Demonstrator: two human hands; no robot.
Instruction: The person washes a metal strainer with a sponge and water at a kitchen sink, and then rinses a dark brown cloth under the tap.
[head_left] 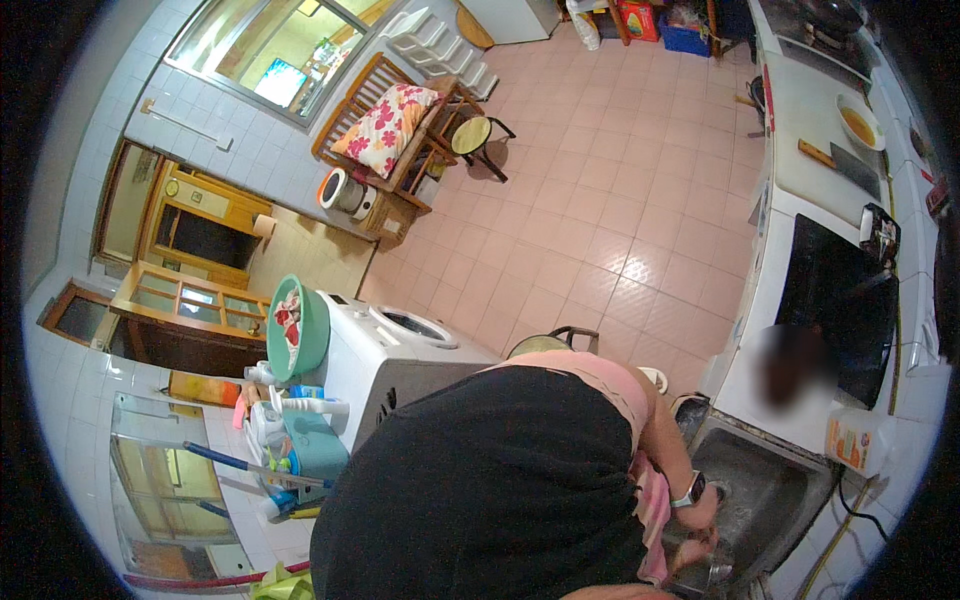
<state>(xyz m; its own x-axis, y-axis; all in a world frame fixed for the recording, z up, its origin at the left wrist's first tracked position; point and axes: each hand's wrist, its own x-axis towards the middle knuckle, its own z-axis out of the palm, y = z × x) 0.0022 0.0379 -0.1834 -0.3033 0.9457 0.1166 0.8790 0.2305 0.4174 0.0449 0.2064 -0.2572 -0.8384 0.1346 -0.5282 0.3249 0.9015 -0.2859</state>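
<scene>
Head view: my hands [702, 512] work at the sink [760, 455], lower right; I cannot tell finger spread. Best stay low, watch [697, 488] dry.

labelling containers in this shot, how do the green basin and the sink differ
Colour: the basin is pale green, while the sink is dark grey.
Shape: the basin is rounded; the sink has straighter sides.
Contents: the basin holds red and white cloth, whereas the person's hands are in or just over the sink.
Both are open at the top.
</scene>
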